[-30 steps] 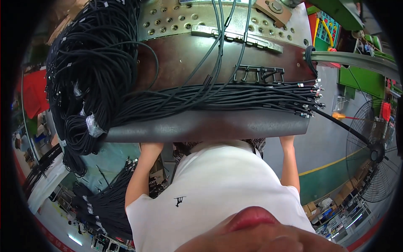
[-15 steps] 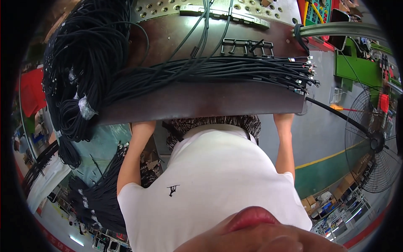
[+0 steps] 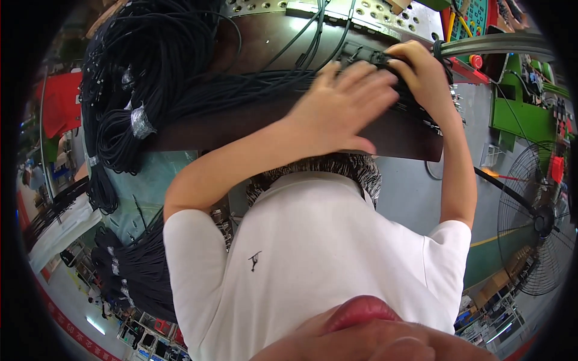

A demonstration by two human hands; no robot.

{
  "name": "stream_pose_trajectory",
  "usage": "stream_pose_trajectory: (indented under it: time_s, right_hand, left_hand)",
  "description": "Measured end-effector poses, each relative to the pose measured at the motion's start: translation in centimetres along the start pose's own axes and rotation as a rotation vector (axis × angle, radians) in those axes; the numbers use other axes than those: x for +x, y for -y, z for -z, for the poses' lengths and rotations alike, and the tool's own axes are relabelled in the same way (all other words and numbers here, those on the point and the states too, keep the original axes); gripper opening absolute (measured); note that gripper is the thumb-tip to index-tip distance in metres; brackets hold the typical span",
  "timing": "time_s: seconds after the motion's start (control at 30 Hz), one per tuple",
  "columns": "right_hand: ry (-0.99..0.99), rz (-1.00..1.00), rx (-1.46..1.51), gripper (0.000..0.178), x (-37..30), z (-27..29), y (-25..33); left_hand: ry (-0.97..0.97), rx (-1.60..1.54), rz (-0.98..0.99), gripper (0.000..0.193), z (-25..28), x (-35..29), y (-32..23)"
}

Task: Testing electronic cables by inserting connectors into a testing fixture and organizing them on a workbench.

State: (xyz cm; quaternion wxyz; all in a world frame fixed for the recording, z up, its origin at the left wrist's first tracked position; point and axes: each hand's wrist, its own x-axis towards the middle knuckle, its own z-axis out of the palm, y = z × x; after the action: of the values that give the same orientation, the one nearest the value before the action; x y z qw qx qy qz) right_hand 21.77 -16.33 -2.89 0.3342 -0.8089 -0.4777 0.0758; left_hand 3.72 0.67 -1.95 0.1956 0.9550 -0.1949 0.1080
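Now left hand (image 3: 343,105) spread open over black cables (image 3: 241,90); right hand (image 3: 421,75) grips them

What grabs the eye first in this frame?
Two bare arms reaching up to the workbench edge: the left hand spread over a flat run of black cables, the right hand gripping the black cable ends at the upper right. Next, the big coils of black cable piled at the upper left, some banded with grey tape. A black fan stands at the right edge.
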Motion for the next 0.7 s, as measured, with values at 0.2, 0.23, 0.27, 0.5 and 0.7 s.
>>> stream_pose_trajectory:
  time_s: [0.2,0.23,0.27,0.5,0.7]
  right_hand:
    - [-0.571,-0.257,-0.288,0.023,-11.9,8.6,-2.5]
    - [-0.576,-0.401,-0.514,0.020,-12.9,9.1,-3.2]
    - [-0.621,-0.363,-0.720,0.021,-13.0,8.8,-3.6]
    - [-0.287,0.175,-0.370,0.034,0.8,0.5,0.4]
    - [-0.055,0.303,-0.301,0.025,8.3,-2.5,-0.6]
  left_hand:
    - [0.246,0.428,0.522,0.075,9.2,-10.6,6.5]
    - [0.278,0.455,0.438,0.058,10.9,-11.0,7.4]
    - [0.302,0.372,0.411,0.051,11.6,-10.5,7.9]
    - [0.145,0.055,0.495,0.021,11.9,-10.7,9.8]
    - [-0.120,-0.184,0.579,0.014,11.2,-10.6,9.0]
